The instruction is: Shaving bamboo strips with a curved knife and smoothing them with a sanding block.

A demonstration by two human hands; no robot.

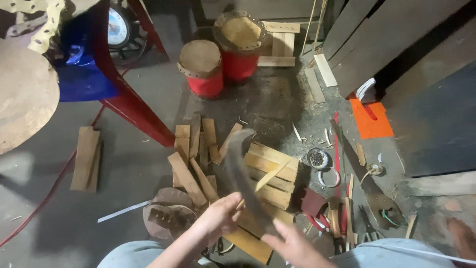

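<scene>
The left hand [220,216] gripped a thin pale wooden sliver [267,177], pinched at its near end. The right hand [292,244] closed around the lower end of a long, dark curved blade [243,173], blurred, which crossed the sliver just beyond the left hand. Judging by this, the shaving looked mid-way: the sliver was already slim, yet not set down. Under both hands lay a small slatted wooden pallet [270,171] and loose wooden offcuts [191,159] on the floor. Right of the right hand, a flat orange card [371,121] lay unmarked. Farthest beyond the hands stood two red drums [220,54] with hide tops.
</scene>
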